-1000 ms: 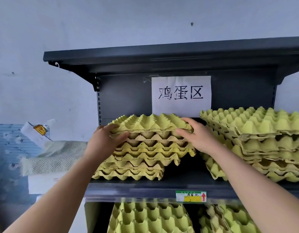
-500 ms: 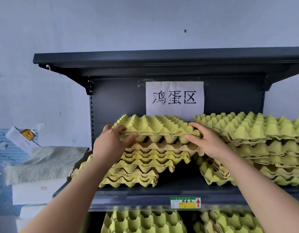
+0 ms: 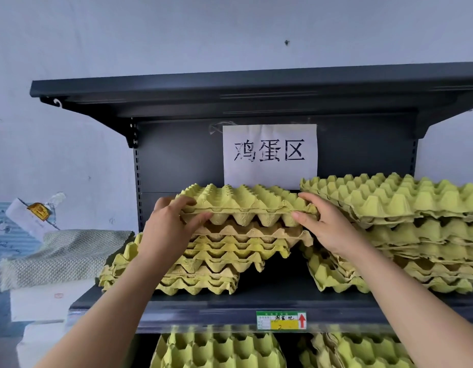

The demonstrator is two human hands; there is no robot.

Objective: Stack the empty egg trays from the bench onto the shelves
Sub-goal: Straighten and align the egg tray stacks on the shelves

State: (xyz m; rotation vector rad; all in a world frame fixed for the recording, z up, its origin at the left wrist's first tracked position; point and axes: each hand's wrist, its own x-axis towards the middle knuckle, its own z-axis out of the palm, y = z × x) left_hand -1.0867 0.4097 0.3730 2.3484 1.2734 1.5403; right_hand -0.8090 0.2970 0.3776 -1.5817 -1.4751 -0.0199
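A yellow-green egg tray (image 3: 240, 200) sits on top of a leaning stack of trays (image 3: 203, 264) on the dark shelf (image 3: 193, 304). My left hand (image 3: 169, 229) grips the top tray's left edge, thumb underneath and fingers over the rim. My right hand (image 3: 328, 224) holds its right edge, fingers curled over the top. A second, taller stack of trays (image 3: 405, 227) stands to the right, close to my right hand.
A white paper sign (image 3: 270, 155) hangs on the shelf's back panel. The upper shelf board (image 3: 256, 86) overhangs the stacks. More trays (image 3: 216, 351) fill the shelf below. Folded cloth and white boxes (image 3: 57, 256) lie to the left.
Both hands have stayed on the top tray and shifted it slightly right on the stack. The camera view has tilted and moved closer.
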